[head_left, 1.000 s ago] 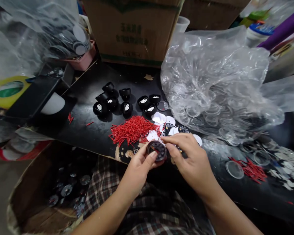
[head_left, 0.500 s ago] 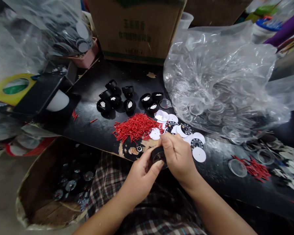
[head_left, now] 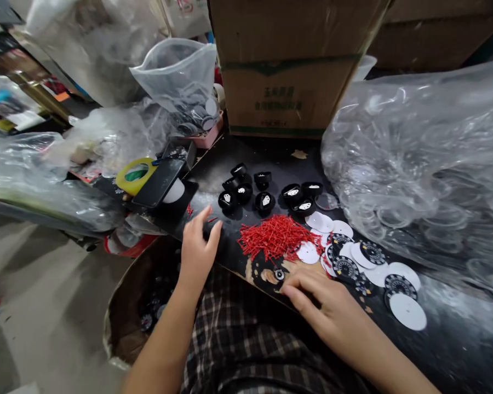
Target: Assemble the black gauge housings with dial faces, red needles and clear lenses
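My left hand (head_left: pixel 198 244) hovers over the black table's front edge (head_left: pixel 230 257) with fingers spread and nothing in it, just left of a pile of thin red needles (head_left: pixel 277 238). Beyond its fingertips lie several black round housings (head_left: pixel 246 194). Flat on the table edge rests my right hand (head_left: pixel 322 301), fingers stretched leftward and holding nothing. Its fingertips are beside a small round piece (head_left: pixel 279 273). Several round dial faces (head_left: pixel 355 257), some white side up, lie right of the needles.
A large clear bag of transparent lenses (head_left: pixel 414 158) fills the right. A cardboard box (head_left: pixel 287 71) stands at the back. A yellow tape roll (head_left: pixel 133 175) and a black phone (head_left: pixel 158 183) lie left. Below the table edge sits an open carton (head_left: pixel 125 323) with round parts.
The round gauge that both hands held is gone from them. My left hand has moved up and left onto the table. My right hand now lies flat. The view has swung left.
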`<state>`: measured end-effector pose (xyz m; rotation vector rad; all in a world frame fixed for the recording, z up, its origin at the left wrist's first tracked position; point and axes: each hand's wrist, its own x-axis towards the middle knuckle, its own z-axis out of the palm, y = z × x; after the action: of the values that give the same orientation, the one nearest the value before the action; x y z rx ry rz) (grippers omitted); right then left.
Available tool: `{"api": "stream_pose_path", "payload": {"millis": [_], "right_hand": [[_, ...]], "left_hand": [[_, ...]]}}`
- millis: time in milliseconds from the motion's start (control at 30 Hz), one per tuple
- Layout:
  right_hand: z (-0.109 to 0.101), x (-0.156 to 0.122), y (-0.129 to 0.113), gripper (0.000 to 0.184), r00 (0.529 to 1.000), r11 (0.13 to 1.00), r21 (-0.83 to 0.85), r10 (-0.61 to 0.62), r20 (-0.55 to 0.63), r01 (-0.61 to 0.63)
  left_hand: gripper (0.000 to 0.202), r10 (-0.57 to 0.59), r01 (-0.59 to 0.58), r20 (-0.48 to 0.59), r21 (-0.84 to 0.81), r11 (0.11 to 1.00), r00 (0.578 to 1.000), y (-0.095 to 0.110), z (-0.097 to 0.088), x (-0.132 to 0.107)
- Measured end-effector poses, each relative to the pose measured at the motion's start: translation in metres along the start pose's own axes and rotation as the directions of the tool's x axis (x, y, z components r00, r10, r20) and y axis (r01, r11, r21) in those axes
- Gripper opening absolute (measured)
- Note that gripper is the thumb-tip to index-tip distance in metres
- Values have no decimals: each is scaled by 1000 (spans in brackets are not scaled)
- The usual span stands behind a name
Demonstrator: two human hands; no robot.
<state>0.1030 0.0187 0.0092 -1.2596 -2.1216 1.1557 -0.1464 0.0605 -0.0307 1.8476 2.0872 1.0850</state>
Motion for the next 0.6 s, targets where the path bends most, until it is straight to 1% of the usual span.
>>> {"api": "stream_pose_path", "payload": {"millis": [67,100,133,167,200,267,333,367,400,433,467,500,533,567,600], "right_hand": [[-2,-7,4,27,999,999,-4,45,-7,-45],[-3,-11,7,28,997,998,-4,70,-12,-70],[-4,-14,11,29,996,996,-2,92,-12,-92],[-4,-16,13,30,994,994,5,109,-9,-109],[-4,-16,15,30,992,992,16,122,-9,-122],[-3,-14,13,28,989,988,63,143,-33,-141],[-2,-7,7,23,978,975,134,189,-90,-177],[-3,-3,3,24,968,967,161,219,-121,-199],[-3,0,0,27,958,959,176,249,-145,-222],[-4,3,-3,28,951,956,171,267,-159,-240],[-6,4,-5,26,948,957,153,269,-168,-245],[-8,4,-5,24,950,962,129,259,-173,-239],[-10,3,-4,23,954,968,105,243,-173,-228],[-12,0,-2,22,960,972,91,228,-164,-215],[-15,-5,0,20,966,975,91,217,-143,-205]], "left_hand": [[52,67,-67,9,22,998,998,2,18,37],[52,102,-103,24,28,994,994,1,23,50],[51,129,-130,39,26,991,991,1,27,59],[50,152,-153,46,30,988,987,2,28,64],[48,164,-165,43,36,986,986,4,28,63],[48,183,-184,12,45,982,983,15,23,47],[53,249,-249,8,32,968,968,34,17,17],[55,311,-312,41,6,950,949,45,15,-1],[57,371,-369,102,-39,928,923,55,13,-18],[56,402,-391,165,-94,916,901,64,11,-35],[56,396,-370,230,-147,917,889,71,10,-49],[55,363,-313,289,-204,928,886,75,10,-60],[54,316,-227,360,-268,936,878,78,11,-68],[53,265,-119,440,-331,936,858,79,13,-74],[51,223,3,532,-390,921,817,80,14,-77]]}}
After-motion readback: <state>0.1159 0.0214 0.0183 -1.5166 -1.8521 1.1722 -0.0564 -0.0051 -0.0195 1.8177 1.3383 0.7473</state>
